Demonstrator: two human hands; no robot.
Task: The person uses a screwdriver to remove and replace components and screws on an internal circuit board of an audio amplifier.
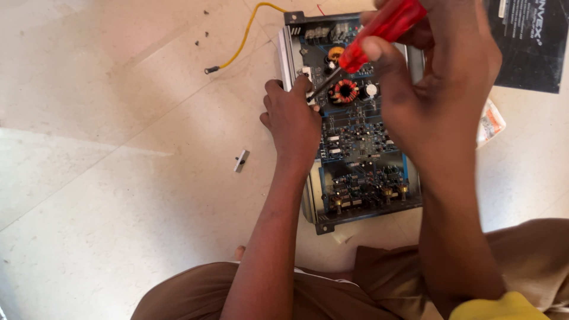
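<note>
An opened amplifier with a blue-and-black circuit board [361, 154] in a metal case lies on the pale floor. My right hand [432, 77] grips a screwdriver [379, 32] by its red handle; its dark shaft slants down-left to the board's left edge. My left hand [293, 121] rests on the case's left side, fingers by the screwdriver tip. A copper-wound ring coil [345, 90] sits just right of the tip.
A yellow wire [240, 44] runs from the case's top corner across the floor. Small screws [201, 35] lie at the upper left, a small metal bracket [240, 160] left of my arm. A black panel [527, 41] lies at upper right, a small packet [491, 121] below it.
</note>
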